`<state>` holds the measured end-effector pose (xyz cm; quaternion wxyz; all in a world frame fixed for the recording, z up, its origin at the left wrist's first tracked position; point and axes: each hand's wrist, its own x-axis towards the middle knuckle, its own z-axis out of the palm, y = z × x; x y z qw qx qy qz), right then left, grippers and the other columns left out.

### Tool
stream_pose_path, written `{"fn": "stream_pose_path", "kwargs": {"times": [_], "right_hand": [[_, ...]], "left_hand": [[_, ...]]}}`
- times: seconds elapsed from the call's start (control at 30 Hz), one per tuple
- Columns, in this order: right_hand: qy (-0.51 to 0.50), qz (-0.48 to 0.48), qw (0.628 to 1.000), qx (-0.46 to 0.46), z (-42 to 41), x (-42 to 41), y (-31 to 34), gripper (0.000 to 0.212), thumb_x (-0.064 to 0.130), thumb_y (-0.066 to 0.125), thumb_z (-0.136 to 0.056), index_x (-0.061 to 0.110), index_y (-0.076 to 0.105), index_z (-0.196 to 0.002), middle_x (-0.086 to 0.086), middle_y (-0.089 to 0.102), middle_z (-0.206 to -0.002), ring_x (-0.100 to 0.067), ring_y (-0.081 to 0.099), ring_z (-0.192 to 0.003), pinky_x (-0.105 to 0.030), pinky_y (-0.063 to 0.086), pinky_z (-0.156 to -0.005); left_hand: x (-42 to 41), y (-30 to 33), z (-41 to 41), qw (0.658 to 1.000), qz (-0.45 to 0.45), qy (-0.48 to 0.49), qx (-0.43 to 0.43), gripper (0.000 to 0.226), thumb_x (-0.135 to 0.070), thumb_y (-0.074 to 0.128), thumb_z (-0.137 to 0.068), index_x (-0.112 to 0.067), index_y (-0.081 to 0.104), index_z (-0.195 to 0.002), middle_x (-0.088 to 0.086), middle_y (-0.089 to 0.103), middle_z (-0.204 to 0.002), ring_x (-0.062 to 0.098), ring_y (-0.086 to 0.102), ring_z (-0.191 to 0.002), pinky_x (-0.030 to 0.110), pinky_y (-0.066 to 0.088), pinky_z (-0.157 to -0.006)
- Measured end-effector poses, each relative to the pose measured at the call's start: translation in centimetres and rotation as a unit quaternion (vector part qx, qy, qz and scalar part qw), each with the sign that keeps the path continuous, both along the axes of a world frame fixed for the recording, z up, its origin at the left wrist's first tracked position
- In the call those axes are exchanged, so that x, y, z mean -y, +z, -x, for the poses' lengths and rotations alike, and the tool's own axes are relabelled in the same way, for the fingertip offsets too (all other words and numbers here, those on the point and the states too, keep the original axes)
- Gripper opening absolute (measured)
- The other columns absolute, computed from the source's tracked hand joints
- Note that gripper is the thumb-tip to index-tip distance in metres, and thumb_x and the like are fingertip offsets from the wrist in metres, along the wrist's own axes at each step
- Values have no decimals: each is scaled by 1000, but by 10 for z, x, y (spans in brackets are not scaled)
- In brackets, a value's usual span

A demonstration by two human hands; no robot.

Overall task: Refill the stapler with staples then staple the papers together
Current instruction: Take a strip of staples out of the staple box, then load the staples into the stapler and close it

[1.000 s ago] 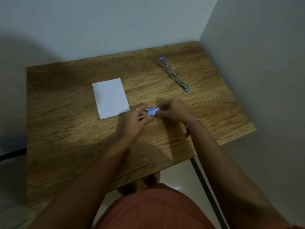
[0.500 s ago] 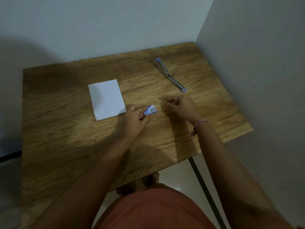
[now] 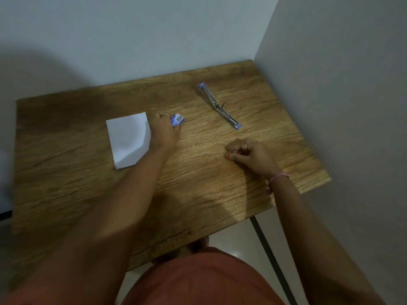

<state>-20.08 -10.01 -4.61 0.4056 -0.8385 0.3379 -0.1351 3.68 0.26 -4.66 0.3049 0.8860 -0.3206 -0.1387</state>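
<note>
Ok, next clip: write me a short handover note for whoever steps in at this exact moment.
Left hand grips the staple box beside the white paper, partly covering the paper's right edge.
Right hand rests curled on the wooden table, fingertips pinched; staples in it can't be confirmed.
Stapler lies opened out flat at the back right, untouched.
Left: load staples, close stapler, staple the paper.

Too small to tell: print on the staple box [image 3: 177, 120], half covered by the left hand [image 3: 163, 131]; anything pinched in the right hand [image 3: 248, 152]; staples inside the opened stapler [image 3: 220, 106]. Papers [image 3: 127, 139] partly hidden under left wrist; forearms blurred, cut off below
</note>
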Motion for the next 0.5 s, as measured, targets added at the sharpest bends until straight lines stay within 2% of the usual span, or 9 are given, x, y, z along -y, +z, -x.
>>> {"fn": "stream_pose_path", "kwargs": {"times": [0.13, 0.2, 0.27, 0.33, 0.43, 0.5], "right_hand": [[29, 63, 998, 1, -2, 1, -5, 11, 8, 80, -72, 9, 76, -82, 23, 57, -78, 19, 54, -79, 2, 34, -72], [35, 69, 997, 11, -2, 3, -7, 11, 7, 79, -73, 7, 76, -83, 24, 56, -77, 20, 54, -80, 3, 34, -72], [34, 61, 997, 19, -3, 5, -7, 11, 8, 77, -76, 9, 76, -87, 22, 60, -84, 17, 56, -82, 0, 37, -76], [3, 29, 999, 43, -4, 11, -6, 12, 13, 75, -80, 13, 75, -92, 13, 68, -92, 7, 61, -88, -10, 44, -84], [-108, -1, 991, 83, -5, 20, -10, 15, 17, 72, -83, 12, 75, -97, 1, 73, -98, -11, 67, -95, -24, 50, -89], [-185, -2, 978, 99, -6, 24, -16, 17, 15, 70, -85, 9, 73, -100, -4, 73, -99, -14, 67, -95, -29, 51, -90]], "left_hand": [[6, 0, -2, 1000, 0, 21, -16, 45, -21, 68, -86, 3, 55, -122, 20, 38, -132, 30, 50, -114, 36, 42, -99], [12, 3, 1, 1000, 10, 23, 11, 47, -27, 71, -83, 3, 55, -115, 20, 38, -129, 26, 52, -106, 37, 45, -89], [22, 9, 8, 999, 32, 5, 20, 48, -27, 72, -83, 1, 53, -118, 17, 39, -129, 17, 50, -93, 30, 43, -77], [39, 13, 14, 997, 71, -28, -22, 46, -22, 72, -84, -4, 54, -122, 15, 40, -131, 16, 55, -90, 26, 44, -80], [65, 14, 22, 986, 104, -42, -124, 44, -15, 72, -81, -13, 56, -122, 13, 47, -131, 23, 60, -103, 32, 50, -89], [79, 10, 25, 975, 113, -31, -189, 50, -14, 75, -79, -14, 54, -124, 11, 52, -131, 17, 57, -104, 32, 50, -87]]}}
